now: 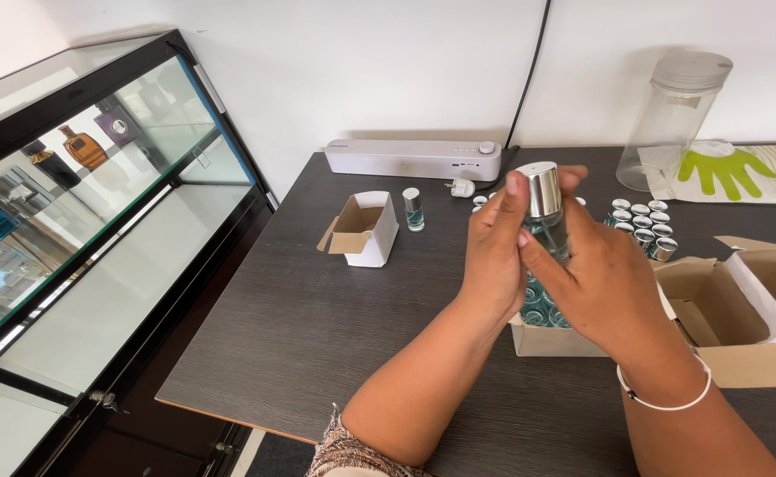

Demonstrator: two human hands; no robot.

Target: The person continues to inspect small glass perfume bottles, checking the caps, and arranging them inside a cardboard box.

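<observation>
Both hands meet at centre frame. The left hand [494,256] and right hand [595,278] grip a small clear glass bottle with a silver cap [544,208] between them, cap poking above the fingertips, over the dark tabletop [317,327].

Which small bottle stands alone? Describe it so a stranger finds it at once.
On the dark table, look in front of the long white device by the wall. Beside the open white carton stands one small bottle, silver-capped with bluish liquid, apart from the clustered bottles farther right.

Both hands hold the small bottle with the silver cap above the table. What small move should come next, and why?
Probably lower the bottle onto the dark table, beside the capped bottles. Both the left hand and right hand grip it in the air, cap on.
</observation>
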